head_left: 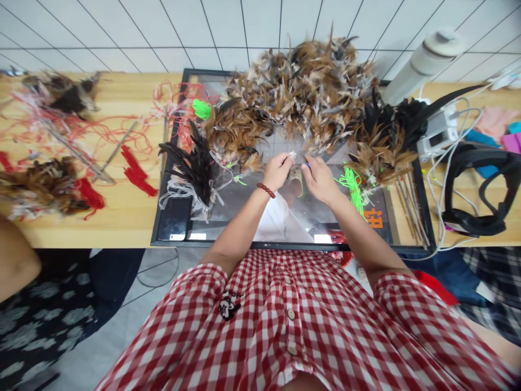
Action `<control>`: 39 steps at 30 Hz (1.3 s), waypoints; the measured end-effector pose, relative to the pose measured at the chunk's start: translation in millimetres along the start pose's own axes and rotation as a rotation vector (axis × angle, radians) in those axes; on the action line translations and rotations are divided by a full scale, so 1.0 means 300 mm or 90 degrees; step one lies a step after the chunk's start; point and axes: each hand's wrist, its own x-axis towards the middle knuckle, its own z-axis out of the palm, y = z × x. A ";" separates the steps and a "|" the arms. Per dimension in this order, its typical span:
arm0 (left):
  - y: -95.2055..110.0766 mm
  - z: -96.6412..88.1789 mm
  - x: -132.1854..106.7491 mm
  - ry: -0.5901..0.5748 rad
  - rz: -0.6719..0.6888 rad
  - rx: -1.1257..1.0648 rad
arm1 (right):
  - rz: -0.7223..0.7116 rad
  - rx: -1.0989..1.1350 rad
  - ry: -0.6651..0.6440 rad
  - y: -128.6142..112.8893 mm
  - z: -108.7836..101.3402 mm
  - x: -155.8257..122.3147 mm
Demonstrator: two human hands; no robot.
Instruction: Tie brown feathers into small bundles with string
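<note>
My left hand (278, 170) is curled over a glass-topped black-framed panel (171, 217), its fingers pinched on a small pale feather (291, 156). My right hand (319, 176) sits close beside it, fingers closed on a small dark-blue item I cannot make out. A big heap of brown and white feathers (303, 92) lies just beyond both hands. A bundle of black feathers (195, 163) with white strips lies to the left of my left hand. Green cord (353, 184) lies by my right wrist.
Thin sticks (409, 209) lie at the panel's right edge. A white bottle (423, 60), a white device with cables (437, 133) and a black headset (480, 190) stand right. Red string (136, 171) and more feathers (44, 184) cover the wooden table's left. Another person's arm (16, 260) shows at lower left.
</note>
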 end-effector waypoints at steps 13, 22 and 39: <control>-0.018 -0.003 0.006 -0.010 0.022 0.003 | 0.073 0.199 0.038 0.014 0.048 0.037; -0.014 0.002 0.005 -0.019 0.009 0.000 | 0.079 0.197 0.054 -0.020 0.055 0.049; 0.023 0.009 -0.009 -0.170 -0.148 -0.339 | -0.036 0.050 -0.015 -0.030 -0.073 -0.046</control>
